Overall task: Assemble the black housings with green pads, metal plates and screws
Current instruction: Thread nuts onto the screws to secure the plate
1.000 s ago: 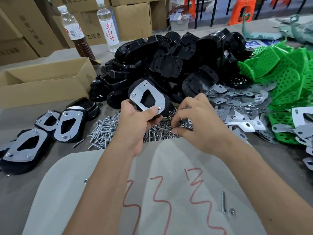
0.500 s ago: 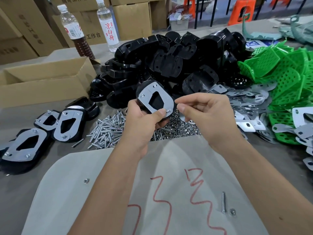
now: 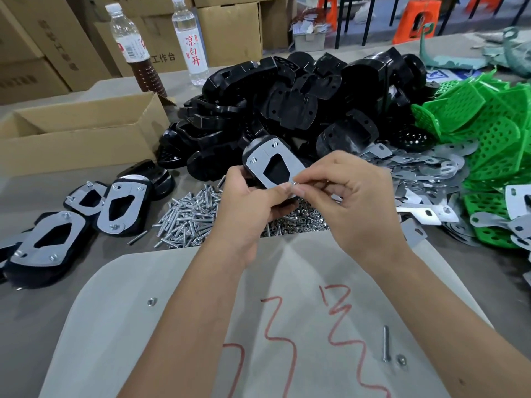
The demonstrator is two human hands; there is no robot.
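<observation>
My left hand (image 3: 253, 202) grips a black housing (image 3: 271, 163) with a metal plate on its face, held tilted above the table. My right hand (image 3: 353, 202) pinches a small nut (image 3: 295, 183) at the plate's lower right corner, fingertips touching my left thumb. Two screws stand in the plate's upper holes. Under my hands lie a pile of screws (image 3: 189, 216) and a pile of nuts (image 3: 298, 221). Loose black housings (image 3: 301, 96) are heaped behind, metal plates (image 3: 431, 173) to the right, green pads (image 3: 488, 133) at far right.
Several finished housings (image 3: 115, 205) lie at the left. An open cardboard box (image 3: 83, 133) stands behind them, two bottles (image 3: 192, 41) beyond. A grey sheet with red marks (image 3: 273, 326) covers the near table, carrying a loose screw (image 3: 386, 347) and nuts.
My right hand left the nut pile, rose with a nut and came to the plate's lower right corner. My left hand lifted the housing slightly and turned it.
</observation>
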